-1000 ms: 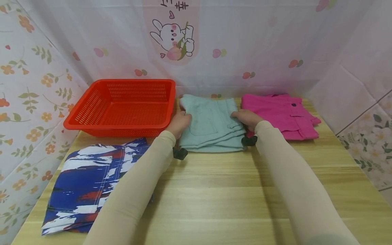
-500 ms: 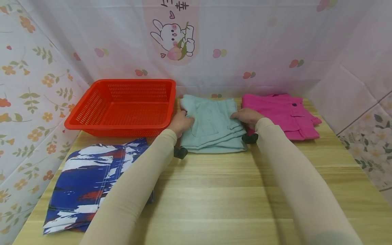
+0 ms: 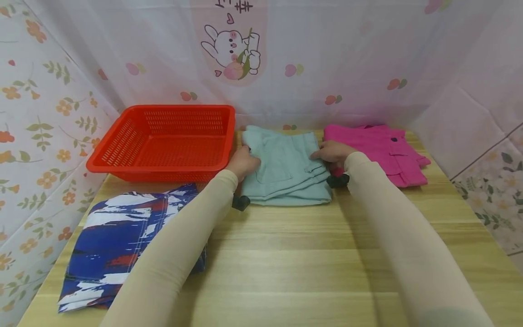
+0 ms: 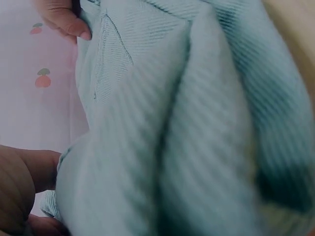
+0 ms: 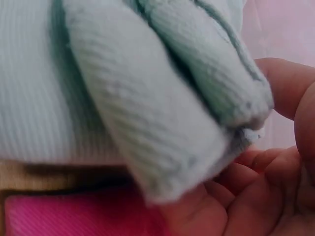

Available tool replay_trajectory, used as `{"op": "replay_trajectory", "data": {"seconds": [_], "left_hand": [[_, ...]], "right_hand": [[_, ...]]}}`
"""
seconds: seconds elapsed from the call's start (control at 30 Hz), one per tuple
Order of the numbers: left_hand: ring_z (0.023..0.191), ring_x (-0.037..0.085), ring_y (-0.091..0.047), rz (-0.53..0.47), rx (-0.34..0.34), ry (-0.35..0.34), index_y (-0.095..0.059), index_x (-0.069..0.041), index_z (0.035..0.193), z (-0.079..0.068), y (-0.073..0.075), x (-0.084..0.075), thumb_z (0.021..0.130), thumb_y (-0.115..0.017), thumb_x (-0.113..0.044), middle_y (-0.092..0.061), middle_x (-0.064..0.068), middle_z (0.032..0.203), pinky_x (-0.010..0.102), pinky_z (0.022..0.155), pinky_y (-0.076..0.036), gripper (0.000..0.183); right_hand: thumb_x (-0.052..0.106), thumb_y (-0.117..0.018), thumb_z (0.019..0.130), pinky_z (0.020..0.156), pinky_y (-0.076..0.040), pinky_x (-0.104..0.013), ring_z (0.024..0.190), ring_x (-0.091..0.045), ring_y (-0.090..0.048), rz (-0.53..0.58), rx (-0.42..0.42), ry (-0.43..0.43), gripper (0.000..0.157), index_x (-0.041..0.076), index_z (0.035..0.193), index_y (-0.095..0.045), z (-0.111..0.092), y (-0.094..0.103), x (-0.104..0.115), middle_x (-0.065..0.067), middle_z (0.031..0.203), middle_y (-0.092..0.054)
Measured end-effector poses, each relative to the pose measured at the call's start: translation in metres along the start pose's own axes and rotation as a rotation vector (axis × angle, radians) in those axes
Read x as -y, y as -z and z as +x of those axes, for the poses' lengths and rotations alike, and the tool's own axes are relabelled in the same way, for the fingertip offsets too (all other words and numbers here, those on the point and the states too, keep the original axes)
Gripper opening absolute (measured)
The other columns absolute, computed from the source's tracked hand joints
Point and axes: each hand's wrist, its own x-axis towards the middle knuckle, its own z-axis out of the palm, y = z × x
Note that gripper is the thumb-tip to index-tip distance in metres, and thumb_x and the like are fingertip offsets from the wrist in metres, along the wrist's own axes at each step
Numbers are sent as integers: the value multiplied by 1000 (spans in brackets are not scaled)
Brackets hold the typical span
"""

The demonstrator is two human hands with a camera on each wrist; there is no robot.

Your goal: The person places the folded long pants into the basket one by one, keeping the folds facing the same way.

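A folded pair of light teal pants (image 3: 278,168), with a stitched pocket facing up, lies at the back middle of the table. My left hand (image 3: 244,162) grips its left edge, thumb on top and the other fingers out of sight in the head view. On the opposite edge, my right hand (image 3: 334,153) pinches the layers. Close up in the right wrist view, the thumb of the right hand (image 5: 261,191) presses the folded layers (image 5: 147,108) from above, with curled fingers beneath. Thick folds of the pants (image 4: 162,132) fill the left wrist view.
A red plastic basket (image 3: 163,175) stands at the back left, its inside bare. Folded pink pants (image 3: 392,159) lie just right of the teal pair. Blue, white and red patterned folded clothing (image 3: 110,245) lies front left, partly under my left forearm. A printed curtain (image 3: 347,59) hangs behind.
Both hands keep their hold on the teal pants. My right hand has shifted very slightly to the right; the pants have hardly moved.
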Motion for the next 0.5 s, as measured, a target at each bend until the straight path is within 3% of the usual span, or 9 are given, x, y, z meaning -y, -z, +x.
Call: {"op": "replay_trajectory", "data": {"seconds": [0.3,0.5], "left_hand": [[122,26,-37,87,5,-44,-22,2,142,1,1,-2,86,-50,-17,-31,14,143,40,103,-32,65],[117,27,-40,94,-7,-43,-26,3,139,-2,2,-2,87,-50,-18,-36,14,140,41,101,-35,61]], "right_hand": [[7,-51,92,75,-52,-40,89,-23,-58,122,82,72,37,-2,123,-33,-1,3,-4,-16,114,-42],[10,-53,91,72,-53,-38,83,-23,-59,107,42,89,27,2,110,-36,-2,1,-4,-16,107,-44]]}}
